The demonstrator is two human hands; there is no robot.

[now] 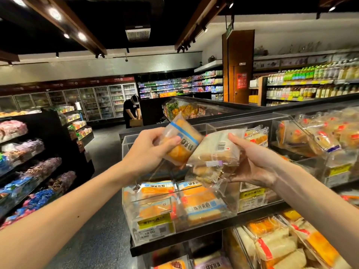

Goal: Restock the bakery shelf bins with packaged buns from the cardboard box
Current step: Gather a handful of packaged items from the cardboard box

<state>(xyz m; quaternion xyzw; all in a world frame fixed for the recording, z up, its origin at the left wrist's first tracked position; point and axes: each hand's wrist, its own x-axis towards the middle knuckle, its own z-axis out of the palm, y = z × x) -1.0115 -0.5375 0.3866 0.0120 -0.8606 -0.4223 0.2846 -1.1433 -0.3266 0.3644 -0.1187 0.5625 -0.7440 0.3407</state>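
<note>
Above clear bins (232, 200), left grip (147, 150) holds a blue-banded pack (181, 140); right grip (252, 162) holds a pale pack (215, 152), front hidden.

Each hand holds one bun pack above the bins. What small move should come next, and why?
Probably lower the left hand and put its blue-striped pack into the clear bin just below: the packs lying there show the same blue and orange wrapper. The right hand holds a pale pack that looks different.

A: Far aisle, a person in black (131, 111) bends forward by the glass-door fridges (97, 101).
B: And bottled drinks (303, 78) line the right wall, wrapped sweets (38, 167) fill the left shelves.
</note>
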